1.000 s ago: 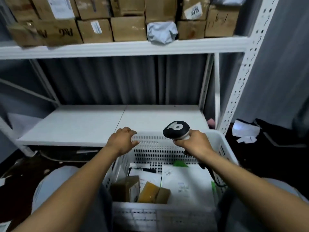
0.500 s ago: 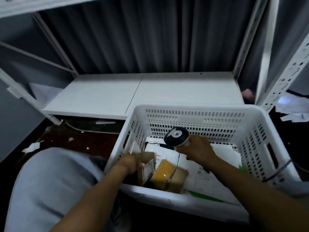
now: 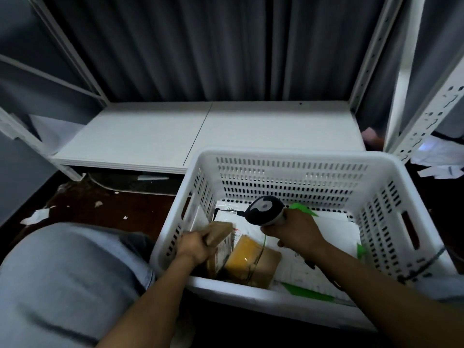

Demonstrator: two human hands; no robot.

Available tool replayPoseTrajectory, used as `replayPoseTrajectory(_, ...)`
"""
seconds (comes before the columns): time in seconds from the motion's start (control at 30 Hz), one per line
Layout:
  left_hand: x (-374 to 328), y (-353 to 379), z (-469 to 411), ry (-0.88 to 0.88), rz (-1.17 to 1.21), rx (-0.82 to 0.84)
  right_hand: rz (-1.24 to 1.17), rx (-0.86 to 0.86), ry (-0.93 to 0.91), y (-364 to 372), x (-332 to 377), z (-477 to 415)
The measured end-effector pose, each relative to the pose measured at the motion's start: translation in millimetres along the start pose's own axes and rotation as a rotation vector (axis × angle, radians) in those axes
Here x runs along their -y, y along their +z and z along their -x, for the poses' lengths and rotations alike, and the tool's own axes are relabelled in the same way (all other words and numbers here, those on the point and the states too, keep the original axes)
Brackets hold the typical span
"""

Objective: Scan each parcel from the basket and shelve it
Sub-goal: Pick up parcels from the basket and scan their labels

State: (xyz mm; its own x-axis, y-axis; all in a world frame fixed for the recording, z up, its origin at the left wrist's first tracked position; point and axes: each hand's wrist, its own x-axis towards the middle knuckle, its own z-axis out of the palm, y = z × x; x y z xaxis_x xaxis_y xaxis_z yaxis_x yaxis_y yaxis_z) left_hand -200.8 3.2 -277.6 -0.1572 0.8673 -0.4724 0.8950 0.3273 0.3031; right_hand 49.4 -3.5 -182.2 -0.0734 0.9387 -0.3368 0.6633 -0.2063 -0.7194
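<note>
inside the white basket (image 3: 288, 156), left hand (image 3: 193, 247) grips a small brown box (image 3: 221, 233) at its near-left corner; right hand (image 3: 296, 232) wrapped round the scanner (image 3: 263, 209) above the mailers (image 3: 334, 237). box label blurred, unreadable.

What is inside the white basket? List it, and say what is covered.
In the basket: a cardboard box gripped by the left hand, a yellow-taped parcel, white mailers, and the right hand with the scanner. Anything beneath them is hidden.
</note>
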Motion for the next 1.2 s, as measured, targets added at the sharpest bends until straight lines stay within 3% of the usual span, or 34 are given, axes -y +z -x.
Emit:
replayPoseTrajectory(0.13,-12.9,-15.2,6.7,0.044,0.245,-0.145,-0.189,-0.056,0.011,-10.0,13.8,-0.1)
replayPoseTrajectory(0.33,-52.1,-51.4,38.6,0.078,0.883,-0.309,-0.545,-0.095,0.0,-30.0,26.5,7.5)
replayPoseTrajectory(0.53,-70.8,-64.9,78.8,0.169,1.432,-0.107,-0.894,-0.129,0.091,-54.0,26.7,7.7)
replayPoseTrajectory(0.6,-75.6,-63.7,90.4,0.232,1.461,-0.044,-1.006,-0.043,0.115,-55.5,26.2,10.1)
replayPoseTrajectory(0.77,-79.2,-62.4,103.7,0.384,1.033,0.046,-1.064,-0.009,0.016,-57.0,26.9,15.2)
replayPoseTrajectory(0.93,-76.0,-71.0,98.9,0.336,1.039,0.059,-1.023,0.009,-0.044,-56.6,23.8,15.6)
replayPoseTrajectory(1.07,-73.0,-85.1,90.7,0.299,1.158,-0.048,-0.844,0.036,-0.084,-63.6,24.9,19.9)
replayPoseTrajectory(1.2,-56.8,-102.8,73.1,0.244,1.185,-0.278,-0.368,-0.17,-0.111,-77.5,26.8,22.9)
